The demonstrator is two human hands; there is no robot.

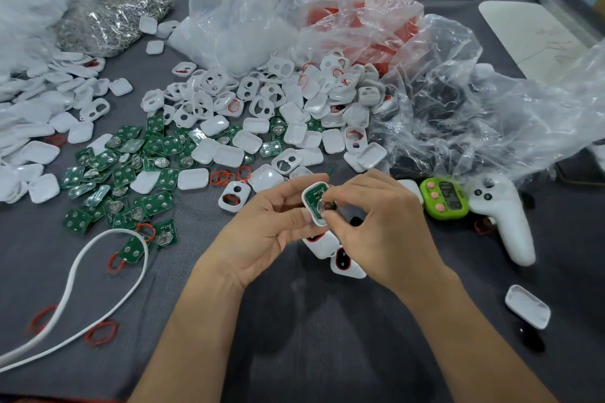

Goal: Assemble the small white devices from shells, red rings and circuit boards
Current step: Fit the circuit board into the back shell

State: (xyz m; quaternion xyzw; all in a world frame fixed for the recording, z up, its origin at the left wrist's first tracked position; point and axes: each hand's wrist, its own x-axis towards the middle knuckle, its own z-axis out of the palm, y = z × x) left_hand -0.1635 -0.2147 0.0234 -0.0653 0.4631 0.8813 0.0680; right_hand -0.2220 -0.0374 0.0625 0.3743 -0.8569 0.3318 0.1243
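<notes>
My left hand holds a white shell at the table's middle, with a green circuit board seated inside it. My right hand pinches the board's round metal part from the right. Two assembled white devices with red rings lie just below my hands. Loose white shells form a heap behind, green circuit boards spread to the left, and red rings lie scattered among them.
Clear plastic bags stand at the back, one with red rings. A green timer and a white controller lie at the right. A white cord loops at the lower left. A lone shell lies at the lower right.
</notes>
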